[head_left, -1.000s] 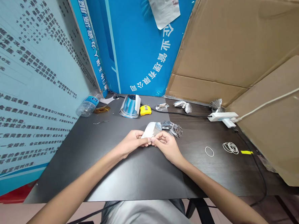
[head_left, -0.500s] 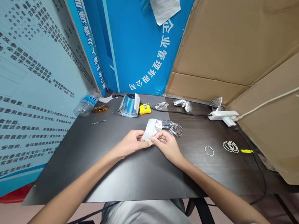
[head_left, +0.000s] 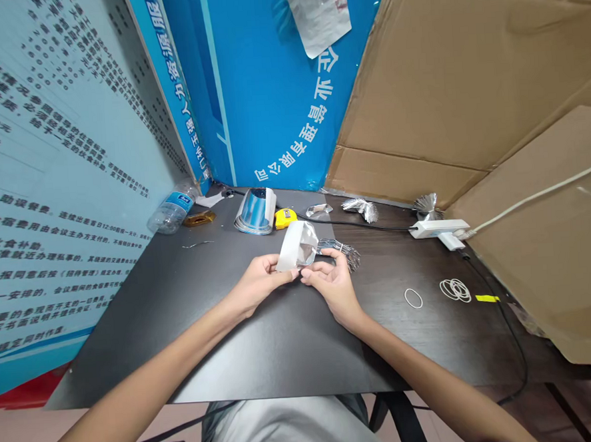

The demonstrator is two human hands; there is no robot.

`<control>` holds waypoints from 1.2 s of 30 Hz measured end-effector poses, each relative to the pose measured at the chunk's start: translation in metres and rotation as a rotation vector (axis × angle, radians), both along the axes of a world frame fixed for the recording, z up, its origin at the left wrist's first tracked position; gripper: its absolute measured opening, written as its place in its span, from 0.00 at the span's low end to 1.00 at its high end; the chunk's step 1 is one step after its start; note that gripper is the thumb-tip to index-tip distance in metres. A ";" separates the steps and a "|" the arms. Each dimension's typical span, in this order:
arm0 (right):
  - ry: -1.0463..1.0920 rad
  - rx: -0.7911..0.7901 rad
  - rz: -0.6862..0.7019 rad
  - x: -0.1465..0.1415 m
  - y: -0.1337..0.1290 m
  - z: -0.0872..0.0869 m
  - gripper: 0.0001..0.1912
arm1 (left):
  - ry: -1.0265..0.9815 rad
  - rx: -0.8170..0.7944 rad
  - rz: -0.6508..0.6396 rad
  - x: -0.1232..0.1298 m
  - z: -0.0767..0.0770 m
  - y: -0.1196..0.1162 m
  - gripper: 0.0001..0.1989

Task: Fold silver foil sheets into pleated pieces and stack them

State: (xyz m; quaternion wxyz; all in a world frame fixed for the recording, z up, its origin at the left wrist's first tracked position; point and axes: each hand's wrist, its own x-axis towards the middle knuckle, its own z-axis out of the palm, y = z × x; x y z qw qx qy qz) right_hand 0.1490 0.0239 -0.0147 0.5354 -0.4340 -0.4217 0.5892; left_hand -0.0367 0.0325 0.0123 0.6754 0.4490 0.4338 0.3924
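Note:
My left hand (head_left: pixel 264 281) pinches the lower end of a curved strip (head_left: pixel 289 246), white on its left and shiny silvery or clear on its right. My right hand (head_left: pixel 332 282) is closed at the strip's lower right edge, its thumb close to my left thumb and its forefinger raised and bent. The strip is held up off the table, bowed upward. Just behind my right fingers lies a bundle of thin silvery strips (head_left: pixel 346 250), tied round the middle and partly hidden.
Toward the back are a blue-and-silver curled stack of sheets (head_left: pixel 255 212), a yellow tape measure (head_left: pixel 285 217), a plastic bottle (head_left: pixel 172 210) and silvery bundles (head_left: pixel 361 209). A power strip (head_left: pixel 439 228) with cables stands at right, near white rubber bands (head_left: pixel 454 290).
The strip has been lifted and bent into a taller curve, showing more of its shiny part. My right fingers have opened out somewhat, the forefinger rising. The camera has shifted slightly.

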 end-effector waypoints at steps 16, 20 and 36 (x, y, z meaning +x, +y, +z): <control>0.117 -0.117 0.124 0.006 0.002 0.004 0.19 | -0.029 0.010 0.004 0.007 0.005 -0.005 0.23; 0.062 -0.099 0.161 0.008 0.003 0.004 0.20 | -0.018 0.004 -0.010 0.006 0.003 -0.004 0.22; -0.011 -0.093 0.159 0.013 0.005 0.003 0.18 | 0.022 0.015 0.001 0.003 0.000 -0.002 0.20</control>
